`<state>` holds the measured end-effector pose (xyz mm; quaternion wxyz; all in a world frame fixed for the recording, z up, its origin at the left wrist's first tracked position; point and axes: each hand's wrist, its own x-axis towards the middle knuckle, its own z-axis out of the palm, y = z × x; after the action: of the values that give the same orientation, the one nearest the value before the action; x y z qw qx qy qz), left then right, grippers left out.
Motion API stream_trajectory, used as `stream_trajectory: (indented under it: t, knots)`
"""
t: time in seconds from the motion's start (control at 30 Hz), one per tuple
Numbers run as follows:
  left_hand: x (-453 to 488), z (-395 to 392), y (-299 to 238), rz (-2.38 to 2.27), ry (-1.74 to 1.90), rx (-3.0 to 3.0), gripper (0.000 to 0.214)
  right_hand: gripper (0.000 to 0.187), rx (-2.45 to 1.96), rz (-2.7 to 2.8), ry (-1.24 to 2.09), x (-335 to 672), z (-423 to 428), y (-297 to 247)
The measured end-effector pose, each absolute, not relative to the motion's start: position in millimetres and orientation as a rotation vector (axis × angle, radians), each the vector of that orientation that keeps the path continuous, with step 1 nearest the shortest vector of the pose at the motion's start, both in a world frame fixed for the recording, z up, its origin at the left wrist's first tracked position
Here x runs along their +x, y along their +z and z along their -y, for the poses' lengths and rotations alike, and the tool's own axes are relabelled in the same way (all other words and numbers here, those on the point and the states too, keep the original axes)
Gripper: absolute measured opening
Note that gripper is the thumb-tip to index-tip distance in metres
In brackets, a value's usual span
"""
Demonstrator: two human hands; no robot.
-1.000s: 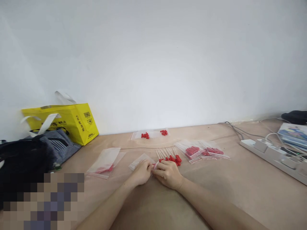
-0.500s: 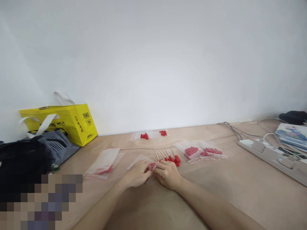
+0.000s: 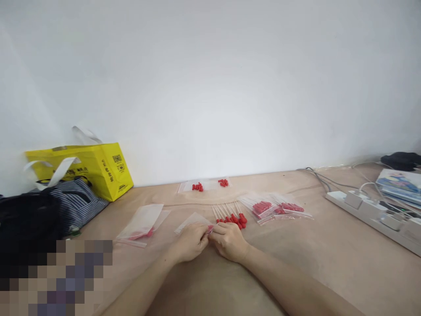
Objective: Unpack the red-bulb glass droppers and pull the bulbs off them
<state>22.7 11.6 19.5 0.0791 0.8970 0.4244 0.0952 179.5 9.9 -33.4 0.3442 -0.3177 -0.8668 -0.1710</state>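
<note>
My left hand and my right hand meet at the middle of the tan table, fingers pinched together on a small clear zip bag with red at its mouth. Just beyond my right hand lies a loose row of thin sticks with red caps. To their right lie two filled bags of red-capped sticks. A stack of empty clear bags lies left of my left hand. Farther back, another clear bag with loose red caps rests near the wall.
A yellow tote bag and a striped bag stand at the left against the white wall. A white power strip with cables runs along the right side, with books behind it.
Both hands stay together on the small bag, with only slight finger shifts at its mouth. Nothing else on the table has moved.
</note>
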Motion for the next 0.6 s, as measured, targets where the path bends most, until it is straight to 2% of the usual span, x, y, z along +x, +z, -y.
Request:
stream_trajectory:
  t: [0.2, 0.4, 0.6]
  knots:
    - [21, -15, 18, -1.397, 0.338, 2.543, 0.018, 0.018, -0.776, 2.325, -0.345, 179, -9, -30]
    - [9, -17, 25, -1.595, 0.377, 2.506, 0.025, 0.012, -0.827, 2.397, -0.175, 184, -1, -17]
    - [-15, -9, 14, -1.299, 0.613, 2.513, 0.025, 0.017, -0.99, 2.379, -0.042, 190, 4, -15]
